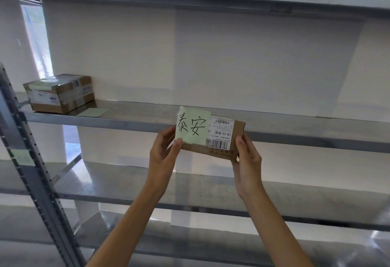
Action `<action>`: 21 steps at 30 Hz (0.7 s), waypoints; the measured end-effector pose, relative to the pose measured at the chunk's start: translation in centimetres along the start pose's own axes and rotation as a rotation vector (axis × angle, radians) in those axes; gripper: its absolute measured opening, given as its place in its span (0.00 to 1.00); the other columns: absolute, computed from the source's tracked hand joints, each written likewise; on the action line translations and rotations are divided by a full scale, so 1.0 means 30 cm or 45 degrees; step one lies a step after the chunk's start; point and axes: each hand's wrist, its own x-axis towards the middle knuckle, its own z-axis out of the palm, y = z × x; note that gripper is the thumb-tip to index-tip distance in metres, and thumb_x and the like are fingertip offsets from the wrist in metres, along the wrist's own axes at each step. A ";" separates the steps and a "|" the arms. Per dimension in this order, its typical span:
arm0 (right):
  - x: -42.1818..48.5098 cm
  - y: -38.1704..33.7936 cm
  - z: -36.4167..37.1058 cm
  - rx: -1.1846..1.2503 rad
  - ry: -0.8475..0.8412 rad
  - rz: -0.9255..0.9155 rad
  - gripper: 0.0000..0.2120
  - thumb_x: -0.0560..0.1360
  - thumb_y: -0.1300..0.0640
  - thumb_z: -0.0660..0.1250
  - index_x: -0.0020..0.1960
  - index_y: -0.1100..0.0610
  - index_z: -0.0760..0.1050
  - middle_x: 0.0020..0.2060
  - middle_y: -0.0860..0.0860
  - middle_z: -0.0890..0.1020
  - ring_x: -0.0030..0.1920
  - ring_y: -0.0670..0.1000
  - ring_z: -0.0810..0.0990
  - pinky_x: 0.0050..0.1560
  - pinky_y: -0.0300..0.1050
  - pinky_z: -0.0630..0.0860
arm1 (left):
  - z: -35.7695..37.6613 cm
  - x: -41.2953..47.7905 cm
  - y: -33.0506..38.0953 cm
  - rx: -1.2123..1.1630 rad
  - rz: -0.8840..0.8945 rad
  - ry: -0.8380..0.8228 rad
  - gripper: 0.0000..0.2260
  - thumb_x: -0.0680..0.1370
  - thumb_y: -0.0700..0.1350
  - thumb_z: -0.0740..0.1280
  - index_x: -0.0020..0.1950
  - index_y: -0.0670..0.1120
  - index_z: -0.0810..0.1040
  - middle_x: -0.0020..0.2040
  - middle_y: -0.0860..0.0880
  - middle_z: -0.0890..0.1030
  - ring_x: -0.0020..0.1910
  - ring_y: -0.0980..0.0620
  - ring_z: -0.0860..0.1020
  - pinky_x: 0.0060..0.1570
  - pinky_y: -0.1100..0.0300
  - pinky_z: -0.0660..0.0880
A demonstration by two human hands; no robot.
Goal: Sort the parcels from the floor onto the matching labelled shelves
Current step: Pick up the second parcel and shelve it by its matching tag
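I hold a small brown cardboard parcel (219,140) up in front of the metal shelf (130,116). A pale green note (192,126) with handwritten characters is stuck over its left half, beside a white barcode label. My left hand (163,150) grips the parcel's left end, thumb on the note's lower corner. My right hand (247,157) grips its right end. The parcel hangs at the shelf's front edge, tilted towards me.
A taped cardboard box (60,92) stands at the shelf's left end, with a loose green note (91,112) lying beside it. Another green label (22,157) sits on the grey perforated upright (31,150). More metal shelves run above and below.
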 end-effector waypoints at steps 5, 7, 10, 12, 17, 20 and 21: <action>-0.011 0.022 0.051 0.023 -0.006 -0.005 0.20 0.76 0.51 0.64 0.66 0.53 0.73 0.57 0.49 0.82 0.58 0.48 0.81 0.55 0.44 0.80 | -0.028 -0.011 0.012 0.099 0.014 0.045 0.15 0.79 0.48 0.60 0.65 0.58 0.71 0.57 0.63 0.80 0.58 0.63 0.76 0.48 0.74 0.74; -0.017 0.044 0.076 0.020 -0.029 0.024 0.22 0.73 0.49 0.65 0.66 0.53 0.73 0.56 0.49 0.82 0.58 0.49 0.81 0.55 0.45 0.80 | -0.055 -0.024 0.014 0.139 0.000 0.098 0.13 0.80 0.47 0.59 0.63 0.59 0.72 0.56 0.61 0.80 0.57 0.63 0.77 0.47 0.75 0.74; -0.032 0.091 0.121 -0.004 -0.095 0.081 0.23 0.72 0.48 0.66 0.66 0.52 0.72 0.57 0.49 0.81 0.58 0.51 0.80 0.57 0.50 0.79 | -0.118 -0.053 0.012 0.199 -0.042 0.193 0.14 0.80 0.49 0.58 0.64 0.59 0.71 0.58 0.60 0.79 0.56 0.63 0.77 0.49 0.74 0.75; -0.046 0.121 0.159 -0.019 -0.170 0.105 0.23 0.72 0.48 0.67 0.65 0.52 0.72 0.57 0.49 0.82 0.57 0.50 0.81 0.56 0.50 0.80 | -0.170 -0.079 0.011 0.236 -0.067 0.266 0.14 0.80 0.48 0.58 0.65 0.58 0.71 0.59 0.58 0.79 0.57 0.61 0.77 0.50 0.72 0.76; -0.095 0.193 0.298 -0.018 -0.373 0.135 0.18 0.70 0.52 0.70 0.60 0.46 0.74 0.54 0.45 0.83 0.56 0.47 0.82 0.51 0.40 0.81 | -0.328 -0.145 0.045 0.346 -0.100 0.360 0.13 0.79 0.49 0.59 0.64 0.57 0.71 0.56 0.61 0.79 0.54 0.68 0.77 0.45 0.76 0.74; -0.129 0.235 0.399 -0.019 -0.440 0.162 0.19 0.69 0.52 0.70 0.60 0.45 0.74 0.55 0.45 0.83 0.56 0.45 0.81 0.48 0.36 0.80 | -0.436 -0.167 0.079 0.401 -0.112 0.374 0.19 0.76 0.54 0.59 0.67 0.54 0.70 0.57 0.62 0.78 0.58 0.64 0.76 0.53 0.69 0.75; -0.142 0.249 0.435 -0.013 -0.456 0.174 0.21 0.68 0.51 0.71 0.60 0.45 0.74 0.55 0.46 0.82 0.56 0.45 0.81 0.48 0.36 0.80 | -0.472 -0.172 0.089 0.409 -0.112 0.380 0.21 0.75 0.54 0.59 0.68 0.53 0.69 0.58 0.61 0.78 0.59 0.62 0.76 0.55 0.66 0.75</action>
